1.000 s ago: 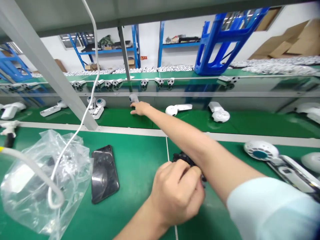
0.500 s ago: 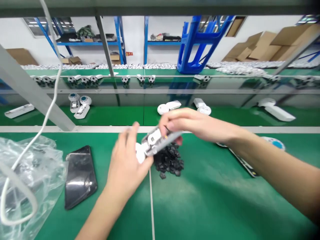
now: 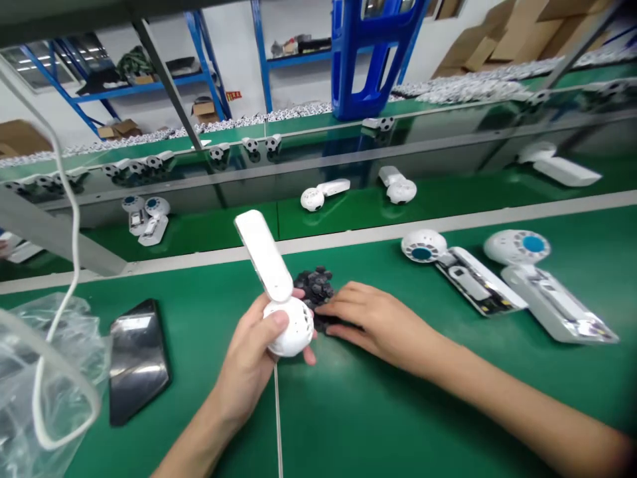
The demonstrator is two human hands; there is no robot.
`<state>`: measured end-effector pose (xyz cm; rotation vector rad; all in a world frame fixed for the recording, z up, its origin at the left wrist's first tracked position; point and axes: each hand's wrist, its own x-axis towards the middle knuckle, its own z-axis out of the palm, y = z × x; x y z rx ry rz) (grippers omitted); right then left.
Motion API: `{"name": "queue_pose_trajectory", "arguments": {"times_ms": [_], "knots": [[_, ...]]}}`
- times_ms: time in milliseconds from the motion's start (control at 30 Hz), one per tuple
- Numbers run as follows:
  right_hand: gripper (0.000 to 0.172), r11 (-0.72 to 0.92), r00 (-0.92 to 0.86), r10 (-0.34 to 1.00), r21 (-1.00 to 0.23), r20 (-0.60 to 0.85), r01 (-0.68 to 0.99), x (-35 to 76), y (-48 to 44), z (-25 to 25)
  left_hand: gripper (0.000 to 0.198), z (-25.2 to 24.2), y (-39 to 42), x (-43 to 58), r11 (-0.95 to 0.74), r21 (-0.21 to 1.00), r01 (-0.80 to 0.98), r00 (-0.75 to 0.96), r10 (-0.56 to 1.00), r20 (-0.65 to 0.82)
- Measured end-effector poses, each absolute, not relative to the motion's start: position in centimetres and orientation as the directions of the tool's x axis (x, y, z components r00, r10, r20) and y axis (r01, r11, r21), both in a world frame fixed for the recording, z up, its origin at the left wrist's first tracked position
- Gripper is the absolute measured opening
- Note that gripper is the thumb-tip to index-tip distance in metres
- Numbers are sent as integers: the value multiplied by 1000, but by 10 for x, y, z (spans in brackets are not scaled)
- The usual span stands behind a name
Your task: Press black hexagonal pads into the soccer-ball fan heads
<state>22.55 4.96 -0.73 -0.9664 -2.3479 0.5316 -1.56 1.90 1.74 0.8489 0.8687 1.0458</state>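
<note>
My left hand [image 3: 247, 367] is shut around a white device with a round perforated head [image 3: 289, 326] and a long flat handle [image 3: 261, 254], which points up and away from me. My right hand [image 3: 373, 320] lies beside it, its fingertips against a heap of small black parts [image 3: 314, 287] on the green mat [image 3: 348, 411]. Whether those fingers pinch a piece is hidden. To the right lie two opened white devices [image 3: 470, 275] [image 3: 547, 289] with their circuit boards showing.
A black smartphone [image 3: 138, 362] and a clear plastic bag [image 3: 30, 392] lie on the left, with a white cable [image 3: 74, 226] hanging over them. Several white devices stand on a farther green belt [image 3: 223, 229] behind a grey rail [image 3: 348, 239]. Blue shelving and cardboard boxes stand beyond.
The white device, held by both hands earlier, is now in my left hand alone, handle up. My right hand has gone down to the black heap. The view has swung right, showing the opened devices.
</note>
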Motion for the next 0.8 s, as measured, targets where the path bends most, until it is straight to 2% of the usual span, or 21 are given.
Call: {"name": "queue_pose_trajectory", "arguments": {"times_ms": [167,233,300,367,400,500,600,700,800], "knots": [[24,694,-576,713,-521,400,498,224,46,-9,52,15,18,-11,351,850,-393,286,925,-250],[22,626,-458,776,-618,433,475,223,40,-1,48,10,18,-8,353,853,-384,285,924,-254],[14,434,-271,896,-827,353,358,218,34,11,41,4,16,-6,329,869,-370,269,933,-239],[10,134,-200,974,-984,109,116,211,27,22,35,0,12,-3,296,889,-349,273,940,-205],[12,-11,-233,972,-1000,-11,-1,208,25,27,35,-2,10,-2,279,902,-329,280,941,-189],[21,-280,-324,925,-933,-200,-224,199,20,31,42,-4,2,2,237,946,-223,295,941,-166],[37,-339,-284,925,-883,-251,-325,194,19,27,46,-5,-5,2,162,983,-91,284,950,-130],[46,-360,-268,922,-876,-281,-320,193,19,21,42,-5,-7,1,46,999,4,303,952,-45],[51,-350,-285,917,-907,-280,-236,195,17,16,39,-4,-8,0,-13,1000,23,344,939,5]]}}
